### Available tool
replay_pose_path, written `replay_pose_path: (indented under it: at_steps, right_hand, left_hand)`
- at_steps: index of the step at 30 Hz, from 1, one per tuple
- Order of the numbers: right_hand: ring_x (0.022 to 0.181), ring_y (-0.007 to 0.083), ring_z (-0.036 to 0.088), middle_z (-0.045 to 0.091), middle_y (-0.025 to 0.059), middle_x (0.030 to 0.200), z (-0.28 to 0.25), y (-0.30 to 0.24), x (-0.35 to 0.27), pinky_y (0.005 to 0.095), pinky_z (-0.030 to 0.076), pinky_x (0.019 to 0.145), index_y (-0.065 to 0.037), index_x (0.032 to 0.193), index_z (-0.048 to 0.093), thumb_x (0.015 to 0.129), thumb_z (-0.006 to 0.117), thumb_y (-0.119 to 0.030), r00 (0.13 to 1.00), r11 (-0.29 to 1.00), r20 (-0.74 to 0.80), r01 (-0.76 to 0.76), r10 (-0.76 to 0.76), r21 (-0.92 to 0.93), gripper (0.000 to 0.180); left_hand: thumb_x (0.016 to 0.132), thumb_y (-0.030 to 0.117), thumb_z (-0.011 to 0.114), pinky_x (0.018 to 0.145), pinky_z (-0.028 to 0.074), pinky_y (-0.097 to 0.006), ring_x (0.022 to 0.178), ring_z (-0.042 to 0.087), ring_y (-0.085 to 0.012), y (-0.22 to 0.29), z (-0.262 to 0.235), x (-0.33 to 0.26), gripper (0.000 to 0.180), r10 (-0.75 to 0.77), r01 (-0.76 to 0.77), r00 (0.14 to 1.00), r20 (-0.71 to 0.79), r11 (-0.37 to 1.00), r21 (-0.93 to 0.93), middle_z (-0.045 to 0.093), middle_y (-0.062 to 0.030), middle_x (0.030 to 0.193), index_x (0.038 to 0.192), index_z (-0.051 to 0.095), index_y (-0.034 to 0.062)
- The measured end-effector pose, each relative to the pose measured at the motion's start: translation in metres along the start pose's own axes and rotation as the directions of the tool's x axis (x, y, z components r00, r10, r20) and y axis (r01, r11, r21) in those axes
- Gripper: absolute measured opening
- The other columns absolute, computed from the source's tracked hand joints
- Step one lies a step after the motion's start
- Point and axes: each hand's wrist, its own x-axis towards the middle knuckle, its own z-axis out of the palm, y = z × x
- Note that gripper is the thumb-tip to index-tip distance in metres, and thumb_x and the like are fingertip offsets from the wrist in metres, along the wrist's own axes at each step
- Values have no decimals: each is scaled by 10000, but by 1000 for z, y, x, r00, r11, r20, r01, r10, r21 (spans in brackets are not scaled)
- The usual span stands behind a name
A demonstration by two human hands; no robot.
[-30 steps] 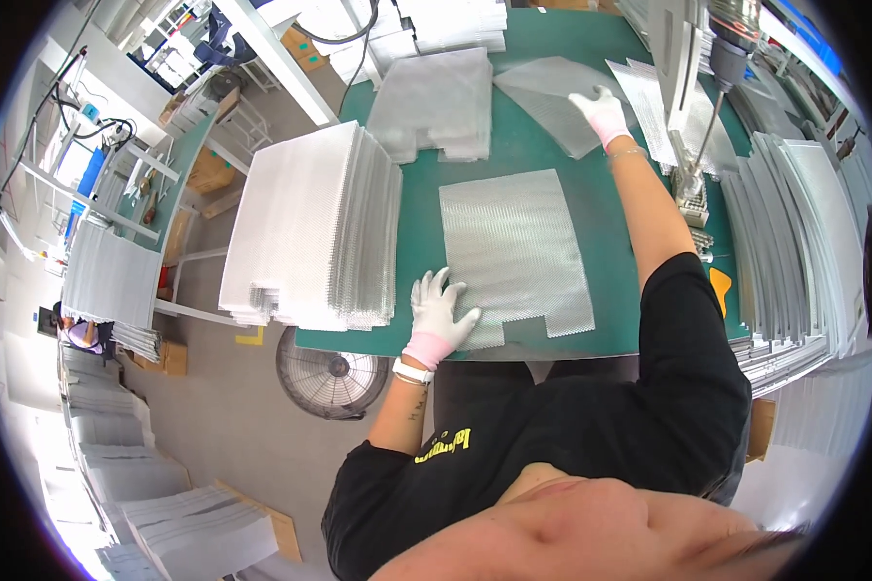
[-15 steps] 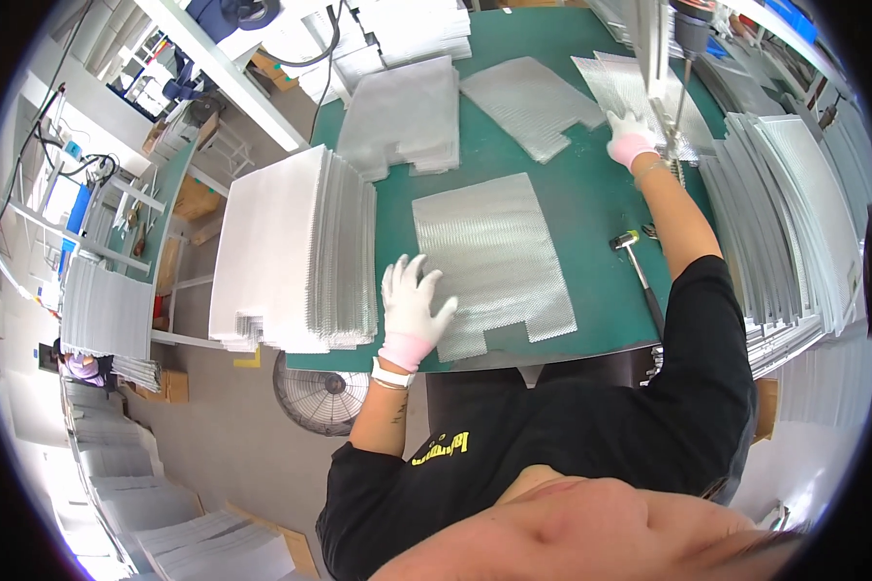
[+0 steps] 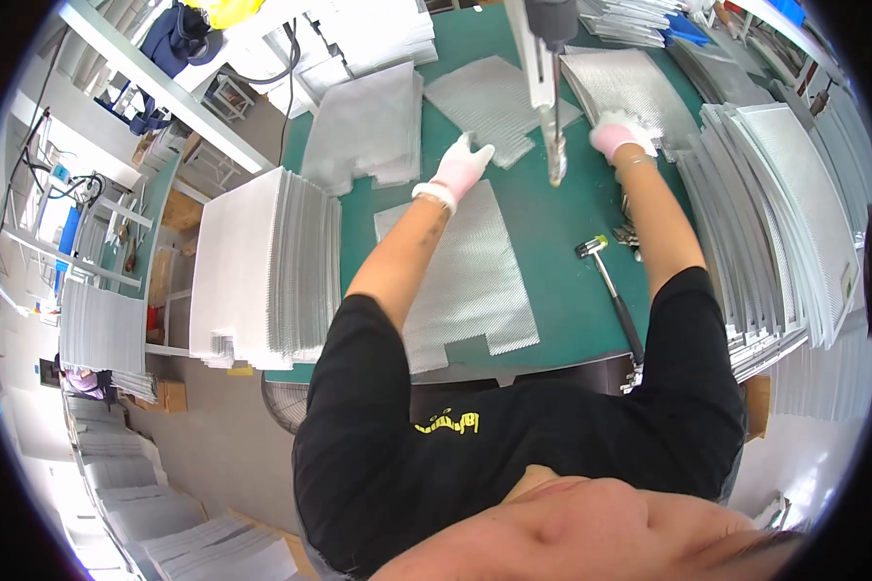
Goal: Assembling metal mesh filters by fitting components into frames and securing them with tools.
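My left hand [image 3: 462,165], in a white glove with a pink cuff, reaches out over the green table. Its thumb and fingers are apart and nothing is in them. It is close to the near edge of a grey mesh sheet [image 3: 489,92] with a notched corner. Another mesh sheet [image 3: 470,271], with a cutout in its near edge, lies flat below my left forearm. My gloved right hand [image 3: 622,136] is at the near-left edge of a shiny mesh sheet [image 3: 630,87] at the far right; its fingers are blurred, so their grip is unclear.
A tall stack of mesh sheets [image 3: 252,271] stands at the left, a lower stack [image 3: 363,126] behind it. More sheets [image 3: 765,213] stand at the right. A mallet [image 3: 610,290] lies on the table [image 3: 562,281]. A hanging power driver [image 3: 554,97] comes down between my hands.
My left hand has left the near mesh sheet and moved far forward and right. My right hand has stayed by the far-right sheet, its fingers now blurred. The whole view has shifted somewhat.
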Motion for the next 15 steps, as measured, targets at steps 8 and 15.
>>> replay_pose_path:
  at_steps: [8, 15]
  right_hand:
    - [1381, 352, 402, 451, 185, 1473, 87, -7, 63, 474, 360, 1124, -98, 1385, 534, 960, 499, -471, 961, 961, -195, 227, -195, 160, 567]
    - [1184, 361, 578, 603, 190, 1248, 118, 8, 58, 459, 451, 1015, -99, 1228, 643, 937, 512, -596, 916, 929, -179, 369, -359, 24, 590]
  left_hand:
    - [830, 614, 626, 1216, 200, -466, 1491, 235, -377, -36, 88, 70, 989, -356, 364, 927, -117, 782, 507, 289, -214, 1592, 1538, 284, 14]
    - [786, 622, 669, 1222, 147, -460, 1486, 231, -339, -51, 65, 90, 965, -195, 243, 969, -150, 659, 711, 324, -208, 1563, 1496, 390, 31]
